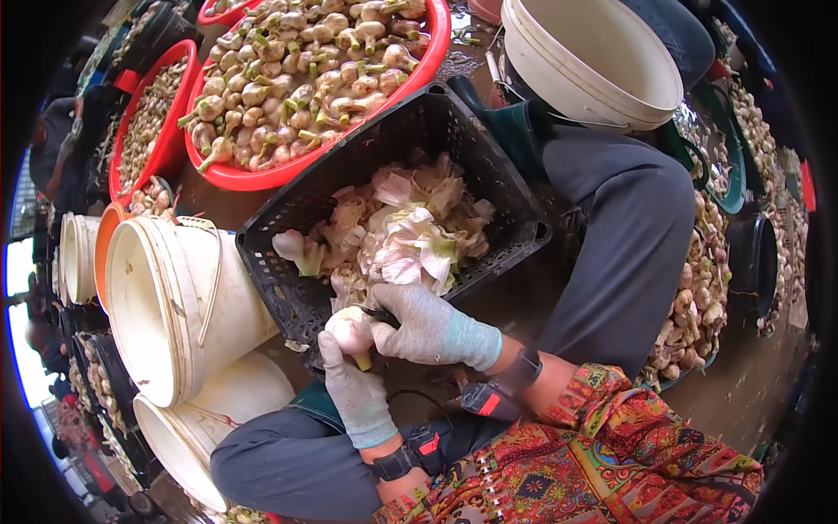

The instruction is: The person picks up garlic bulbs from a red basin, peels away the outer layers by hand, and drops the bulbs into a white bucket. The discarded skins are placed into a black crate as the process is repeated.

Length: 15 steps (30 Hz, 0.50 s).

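A whitish-pink garlic bulb (351,334) with a short green stem stub is held in the fingers of my gloved left hand (356,397). My gloved right hand (428,327) is closed beside the bulb, its thumb against it. A thin dark tool (379,313), perhaps a small knife, shows at the right fingers; most of it is hidden. Both hands are over the near edge of a black plastic crate (476,162). Inside the crate lies a heap of loose garlic skins (410,236).
Beyond the crate stands a red tub (441,52) full of garlic bulbs (297,79). White buckets (144,306) are on the left, one lying tilted below. Another white bucket (594,52) is at the upper right. Piled garlic (698,306) lies beyond my bent right leg (620,227).
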{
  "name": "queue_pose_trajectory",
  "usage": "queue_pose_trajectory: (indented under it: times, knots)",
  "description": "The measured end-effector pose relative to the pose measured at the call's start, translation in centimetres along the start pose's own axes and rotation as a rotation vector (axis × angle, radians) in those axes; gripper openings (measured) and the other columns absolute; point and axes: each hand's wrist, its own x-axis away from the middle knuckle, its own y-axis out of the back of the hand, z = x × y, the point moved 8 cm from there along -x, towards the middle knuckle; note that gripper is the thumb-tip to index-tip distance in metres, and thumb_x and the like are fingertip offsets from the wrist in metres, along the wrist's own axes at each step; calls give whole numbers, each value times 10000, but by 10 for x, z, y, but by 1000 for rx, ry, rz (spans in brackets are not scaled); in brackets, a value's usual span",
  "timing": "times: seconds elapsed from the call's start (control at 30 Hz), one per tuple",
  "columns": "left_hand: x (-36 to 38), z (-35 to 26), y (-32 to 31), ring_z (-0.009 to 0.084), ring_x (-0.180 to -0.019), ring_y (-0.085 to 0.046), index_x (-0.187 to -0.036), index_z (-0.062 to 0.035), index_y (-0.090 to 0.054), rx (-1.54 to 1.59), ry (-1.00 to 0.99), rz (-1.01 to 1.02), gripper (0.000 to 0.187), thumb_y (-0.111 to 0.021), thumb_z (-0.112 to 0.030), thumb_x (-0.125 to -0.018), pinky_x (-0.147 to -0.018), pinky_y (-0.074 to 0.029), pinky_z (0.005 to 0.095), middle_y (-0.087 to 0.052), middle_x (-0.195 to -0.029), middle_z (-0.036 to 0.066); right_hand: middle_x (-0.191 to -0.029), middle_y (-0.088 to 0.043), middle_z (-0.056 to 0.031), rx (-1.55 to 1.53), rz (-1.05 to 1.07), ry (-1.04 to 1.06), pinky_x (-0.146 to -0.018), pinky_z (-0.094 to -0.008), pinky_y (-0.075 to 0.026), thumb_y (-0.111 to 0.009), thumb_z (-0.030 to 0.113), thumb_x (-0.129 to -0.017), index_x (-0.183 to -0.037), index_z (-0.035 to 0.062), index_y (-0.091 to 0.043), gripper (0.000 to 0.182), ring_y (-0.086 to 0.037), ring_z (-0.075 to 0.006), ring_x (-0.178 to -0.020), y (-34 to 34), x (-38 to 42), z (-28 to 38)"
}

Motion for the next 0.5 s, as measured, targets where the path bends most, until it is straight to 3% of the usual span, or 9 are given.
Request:
queue_pose_trajectory:
  times: [0.07,0.1,0.2,0.23,0.27,0.3,0.4,0.5]
  knots:
    - [-5,0,-9,197,-670,-579,-1193,-19,-489,13,62,308,547,-455,-499,-934,-513,-466,254,-606,-963,112,-700,-564,-41,-595,71,-431,-557,-258,-460,-558,151,-878,-959,-52,-573,220,-529,-104,-551,-8,4,-6]
    - [-3,3,-1,161,-538,-516,-1171,-12,-501,97,106,135,582,-409,-536,-933,-386,-371,231,-605,-873,124,-677,-552,-10,-783,-36,-418,-529,-232,-449,-568,146,-876,-906,-17,-583,166,-486,-72,-509,-2,-1,-29]
    - [1,-5,-22,132,-440,-456,-1224,35,-481,275,118,308,711,-416,-593,-895,-350,-335,229,-620,-878,192,-606,-501,31,-1248,-434,-400,-477,-220,-429,-562,117,-872,-819,38,-595,101,-401,-43,-449,36,-8,-91]
    - [0,-5,-21,132,-440,-456,-1224,35,-481,275,106,322,711,-416,-593,-895,-350,-335,229,-620,-878,192,-603,-495,36,-1154,-554,-509,-480,-217,-421,-557,131,-879,-805,47,-590,117,-397,-44,-451,46,1,-94]
    - [0,-4,-23,135,-424,-446,-1238,41,-473,333,119,377,723,-423,-591,-890,-347,-332,229,-625,-887,201,-623,-507,36,-972,-433,-455,-499,-207,-420,-561,147,-885,-832,52,-599,115,-418,-42,-476,52,1,-99]
    - [1,-6,-25,138,-407,-437,-1252,48,-464,389,123,428,736,-431,-589,-884,-344,-329,229,-630,-896,210,-648,-521,31,-802,-456,-431,-500,-208,-422,-562,153,-886,-857,46,-602,117,-436,-43,-498,57,3,-92]
    - [10,-17,-24,157,-420,-446,-1172,45,-526,526,104,342,662,-456,-543,-877,-355,-341,243,-637,-873,196,-718,-554,16,-398,-403,-258,-495,-218,-428,-564,153,-885,-916,25,-604,138,-489,-51,-565,46,1,-84]
    - [25,-60,-4,156,-467,-458,-1058,28,-594,545,-97,145,574,-447,-501,-890,-389,-356,239,-644,-801,169,-779,-583,-5,-365,-335,-263,-494,-219,-430,-564,134,-879,-979,0,-613,173,-514,-60,-605,40,0,-83]
